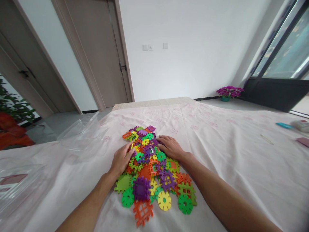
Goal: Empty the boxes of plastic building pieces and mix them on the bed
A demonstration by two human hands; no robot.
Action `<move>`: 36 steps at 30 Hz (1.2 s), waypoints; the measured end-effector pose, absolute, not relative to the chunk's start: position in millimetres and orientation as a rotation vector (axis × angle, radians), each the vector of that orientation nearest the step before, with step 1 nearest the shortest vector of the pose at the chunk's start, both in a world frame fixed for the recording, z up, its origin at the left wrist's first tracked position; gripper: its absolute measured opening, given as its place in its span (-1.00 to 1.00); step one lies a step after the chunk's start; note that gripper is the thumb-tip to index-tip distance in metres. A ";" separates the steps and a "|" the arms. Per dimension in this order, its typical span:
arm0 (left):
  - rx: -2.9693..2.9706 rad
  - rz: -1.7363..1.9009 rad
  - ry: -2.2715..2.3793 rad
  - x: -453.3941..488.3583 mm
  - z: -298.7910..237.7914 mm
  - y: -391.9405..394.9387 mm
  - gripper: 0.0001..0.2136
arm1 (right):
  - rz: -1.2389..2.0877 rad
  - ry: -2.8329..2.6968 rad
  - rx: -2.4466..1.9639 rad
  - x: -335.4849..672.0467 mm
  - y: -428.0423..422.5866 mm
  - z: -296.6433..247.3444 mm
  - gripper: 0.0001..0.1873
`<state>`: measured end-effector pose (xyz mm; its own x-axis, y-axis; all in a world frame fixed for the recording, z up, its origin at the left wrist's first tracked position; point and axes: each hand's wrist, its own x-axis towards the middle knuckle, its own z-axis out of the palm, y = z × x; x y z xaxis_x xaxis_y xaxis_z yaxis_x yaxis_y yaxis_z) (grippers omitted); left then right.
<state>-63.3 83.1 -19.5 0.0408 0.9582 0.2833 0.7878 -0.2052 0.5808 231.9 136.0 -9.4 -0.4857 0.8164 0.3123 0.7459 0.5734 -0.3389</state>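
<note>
A heap of colourful plastic interlocking building pieces (145,172) lies on the cloth in front of me. It mixes notched squares, such as a purple square (141,188) and an orange square (143,212), with notched discs, such as a yellow disc (164,201) and a green disc (185,204). Against the heap's left side rests my left hand (121,158), fingers stretched forward and thumb apart. On the opposite side, my right hand (171,147) touches the pieces with its fingers extended. Neither hand grips a piece that I can see; some fingertips are partly hidden.
A white floral cloth (231,154) covers the table. Clear plastic containers (83,133) stand at the left. Toward the right edge lie a thin stick (266,139), a blue item (284,125) and a whitish object (300,125). Behind are doors, a wall and potted purple flowers (230,91).
</note>
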 end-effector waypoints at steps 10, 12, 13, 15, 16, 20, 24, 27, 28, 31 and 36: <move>1.964 1.033 1.511 -56.4 -14.1 77.9 -0.56 | 0.298 -2.343 -1.114 230.2 139.9 -13.3 -0.55; 1.957 1.025 1.506 -54.7 -13.1 77.0 -0.57 | 0.313 -2.325 -1.092 230.4 141.5 -14.2 -0.56; 1.953 1.022 1.506 -54.0 -12.5 76.5 -0.57 | 0.319 -2.319 -1.085 230.5 142.0 -14.5 -0.57; 1.947 1.028 1.496 -53.2 -11.3 75.4 -0.58 | 0.330 -2.313 -1.071 230.5 142.7 -14.7 -0.59; 1.944 1.037 1.488 -53.0 -10.4 74.9 -0.59 | 0.335 -2.309 -1.065 230.6 142.9 -14.7 -0.60; 1.946 1.100 1.434 -53.7 -6.3 72.8 -0.61 | 0.387 -2.259 -1.001 230.4 143.2 -13.9 -0.62; 1.992 1.155 1.376 -54.2 -4.6 72.5 -0.64 | 0.508 -2.185 -0.927 229.8 142.4 -11.5 -0.67; 2.003 1.165 1.453 -52.4 -5.1 72.1 -0.69 | 0.541 -2.124 -0.924 229.9 142.3 -10.5 -0.68; 2.009 1.164 1.489 -51.3 -5.1 71.6 -0.70 | 0.556 -2.109 -0.917 230.1 142.5 -10.9 -0.68; 2.085 1.174 1.553 -46.7 -2.2 67.8 -0.72 | 0.660 -2.023 -0.940 230.7 143.4 -13.9 -0.70; 2.265 1.148 1.443 -35.4 13.0 56.6 -0.76 | 0.908 -1.757 -1.038 229.2 143.0 -16.3 -0.67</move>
<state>-35.4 56.6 13.0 0.2122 0.8433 0.4938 0.6709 -0.4931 0.5538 229.2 143.0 -16.3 -0.2666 0.9111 0.3145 0.2704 0.3839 -0.8829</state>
